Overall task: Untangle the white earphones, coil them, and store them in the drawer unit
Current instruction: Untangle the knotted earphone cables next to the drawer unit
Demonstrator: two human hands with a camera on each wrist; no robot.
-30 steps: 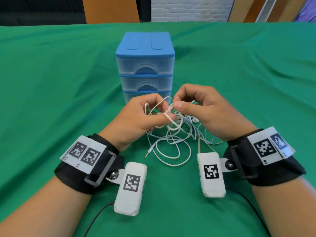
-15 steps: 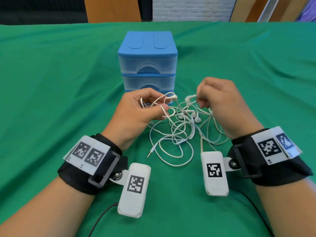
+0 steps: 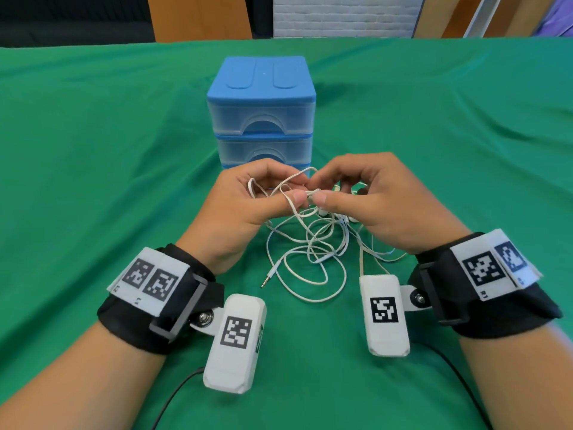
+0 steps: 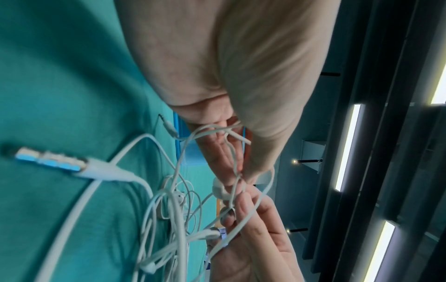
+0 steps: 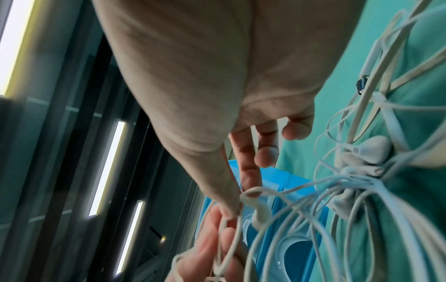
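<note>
The white earphones lie as a tangled heap of cable on the green cloth, in front of the blue drawer unit. Their upper strands are lifted off the cloth. My left hand pinches a few strands between thumb and forefinger. My right hand meets it tip to tip and pinches the same knot of cable. In the right wrist view the right hand pinches a strand by an earbud stem. The earbuds hang in the tangle. The jack plug lies free on the cloth. All drawers look closed.
The green cloth covers the whole table. The drawer unit stands just beyond my hands. White camera blocks hang from both wrist straps near the table's front. Wooden panels and a brick wall stand behind the table.
My right hand, which had pulled an earbud out to the right, has come back to the left hand. Both now pinch the cable at one spot.
</note>
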